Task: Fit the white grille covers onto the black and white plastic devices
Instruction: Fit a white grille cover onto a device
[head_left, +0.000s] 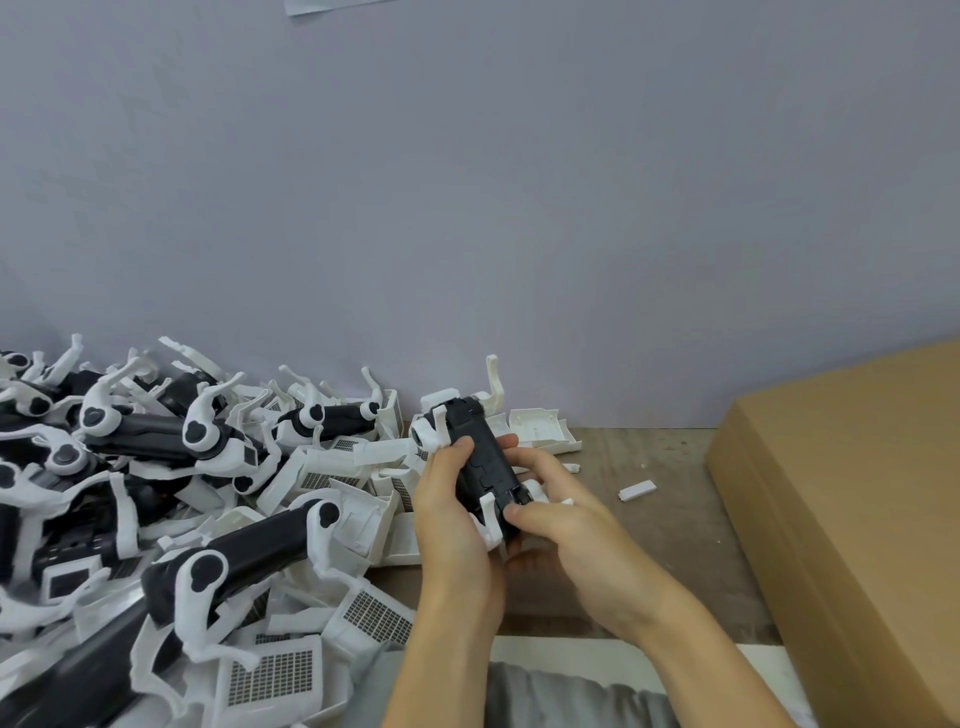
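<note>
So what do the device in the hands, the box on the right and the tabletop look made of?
Device, gripped by the left hand and right hand: moulded plastic, matt black body with white clips.
Box: plain brown cardboard, dull and flat.
Tabletop: probably worn wood, brown with scuffs and specks.

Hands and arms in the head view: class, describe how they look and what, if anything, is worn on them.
Both the left hand and the right hand are bare: no gloves, rings, watch or wristbands show. Both forearms are uncovered right down to the bottom edge of the picture, so no sleeves appear. Fingernails look short and unpainted. No markings show on them.
</note>
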